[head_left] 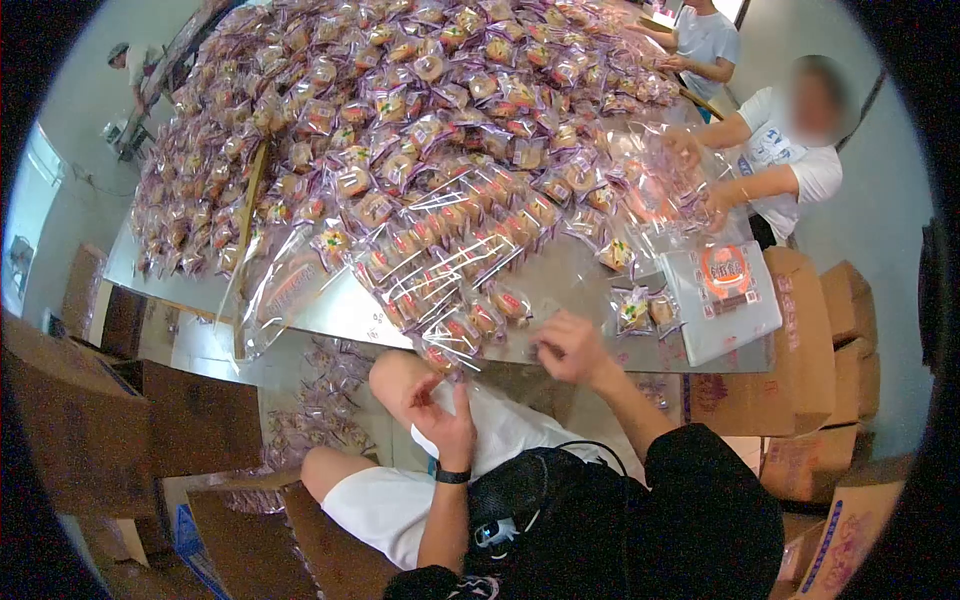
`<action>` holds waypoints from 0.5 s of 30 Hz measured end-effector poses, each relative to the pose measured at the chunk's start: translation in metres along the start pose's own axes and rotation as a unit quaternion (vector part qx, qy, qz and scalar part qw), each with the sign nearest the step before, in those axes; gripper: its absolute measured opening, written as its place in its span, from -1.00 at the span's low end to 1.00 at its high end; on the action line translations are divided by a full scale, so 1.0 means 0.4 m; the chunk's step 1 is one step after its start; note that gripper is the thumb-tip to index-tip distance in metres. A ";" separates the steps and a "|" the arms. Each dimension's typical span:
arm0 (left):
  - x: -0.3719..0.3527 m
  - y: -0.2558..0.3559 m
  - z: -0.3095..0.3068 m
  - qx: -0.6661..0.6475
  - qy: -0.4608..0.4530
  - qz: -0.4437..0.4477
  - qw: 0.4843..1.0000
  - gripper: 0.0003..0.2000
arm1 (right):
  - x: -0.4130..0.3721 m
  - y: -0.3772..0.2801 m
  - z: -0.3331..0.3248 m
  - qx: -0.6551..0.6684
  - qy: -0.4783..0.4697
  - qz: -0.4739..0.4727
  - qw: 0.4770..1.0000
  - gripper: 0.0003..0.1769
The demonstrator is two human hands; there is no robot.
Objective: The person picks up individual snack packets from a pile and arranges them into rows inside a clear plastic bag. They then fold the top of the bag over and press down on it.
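Note:
My left hand (443, 418) is raised over my lap, palm up, with the thumb apart from the fingers and nothing visible in it. Just past the table's front edge, my right hand (572, 348) has its fingers curled; whether anything is inside them is hidden. Between and beyond both hands, wrapped cakes (445, 265) lie in neat rows, with bright white streaks across their clear plastic. A few single wrapped cakes (510, 302) lie closest to my right hand. To its right are more wrapped cakes (634, 310) and a stack of clear printed bags (735, 310).
A large heap of wrapped cakes (400, 90) covers the metal table (345, 312). Another clear bag (285, 295) lies at left. Opposite, a person (790, 150) handles a bag. Cardboard boxes (800, 340) stand right, others (200, 415) left. More packets (325, 400) lie below the table.

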State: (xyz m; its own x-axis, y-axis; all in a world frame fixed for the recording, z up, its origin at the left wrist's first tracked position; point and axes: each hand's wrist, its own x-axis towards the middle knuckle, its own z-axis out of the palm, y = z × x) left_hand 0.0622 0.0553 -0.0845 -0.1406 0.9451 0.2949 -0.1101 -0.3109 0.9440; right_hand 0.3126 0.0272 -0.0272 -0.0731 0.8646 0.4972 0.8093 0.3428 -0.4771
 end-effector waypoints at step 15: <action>0.082 0.089 -0.549 0.687 -0.048 -0.096 0.718 -0.47 | 0.086 0.096 -0.127 -0.160 0.255 0.095 0.949 -0.65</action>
State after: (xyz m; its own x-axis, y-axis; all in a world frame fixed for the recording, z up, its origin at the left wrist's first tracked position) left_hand -0.1622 0.0533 -0.0737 -0.1772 0.9803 0.0872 0.9666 0.1567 0.2030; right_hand 0.3708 0.0514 0.0083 0.3170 0.5811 0.7496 0.9211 -0.0004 -0.3892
